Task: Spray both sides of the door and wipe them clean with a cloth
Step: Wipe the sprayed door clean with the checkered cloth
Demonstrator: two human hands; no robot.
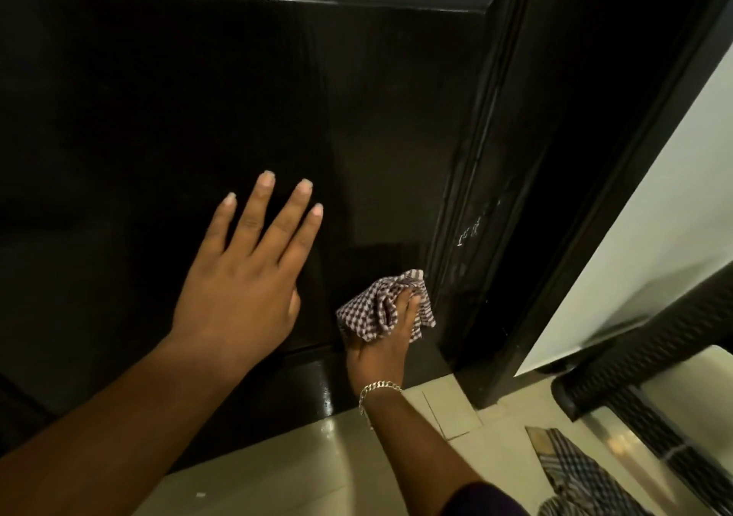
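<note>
Checked brown-and-white cloth (382, 305) is gripped in the curled fingers of the right hand (380, 347) low against the glossy black door (198, 99), unwiped panel lying above, while the left hand (246, 277) is pressed flat, fingers straight.

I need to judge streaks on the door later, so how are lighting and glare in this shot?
Head view: dim; the dark door loses detail, with glare along its top moulding and bottom edge; wide-angle bending of the frame; the cloth and both hands stay sharp.
</note>
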